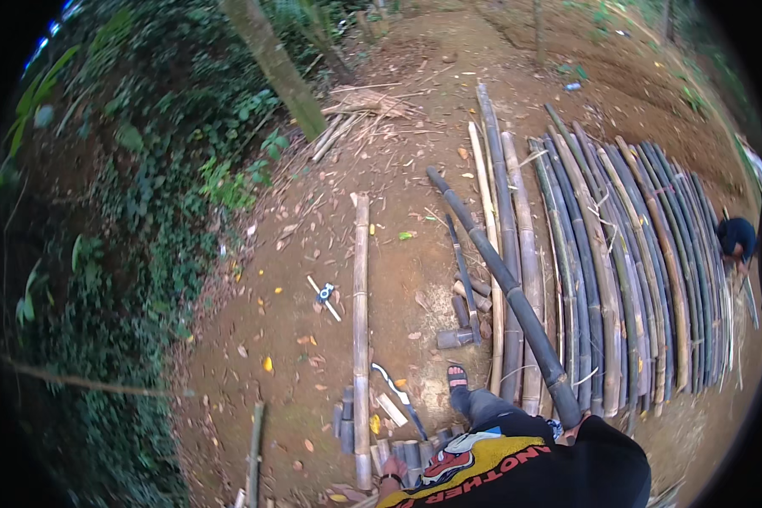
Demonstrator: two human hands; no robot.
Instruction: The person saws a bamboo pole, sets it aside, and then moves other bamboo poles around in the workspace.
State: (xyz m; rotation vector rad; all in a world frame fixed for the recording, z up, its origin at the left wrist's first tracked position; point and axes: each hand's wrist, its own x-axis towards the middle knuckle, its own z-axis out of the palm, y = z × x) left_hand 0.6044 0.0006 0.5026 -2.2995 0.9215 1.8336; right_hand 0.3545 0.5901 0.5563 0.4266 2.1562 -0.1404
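A long, dark grey, round bamboo pole (506, 290) slants over a slim, pale yellow pole (482, 182), its near end beside the right hand (570, 435), toward the near edge of the brown dirt ground (305, 398). That hand's grip is hidden; I cannot tell. The left hand (393, 468) is by short, dark bamboo offcuts (411, 455), fingers unclear. A slip on the right could let the pole roll onto the sandalled foot (456, 373) (toes exposed).

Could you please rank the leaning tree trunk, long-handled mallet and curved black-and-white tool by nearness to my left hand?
1. Curved black-and-white tool, just ahead.
2. Long-handled mallet, ahead, rightward.
3. Leaning tree trunk, far ahead, leftward.
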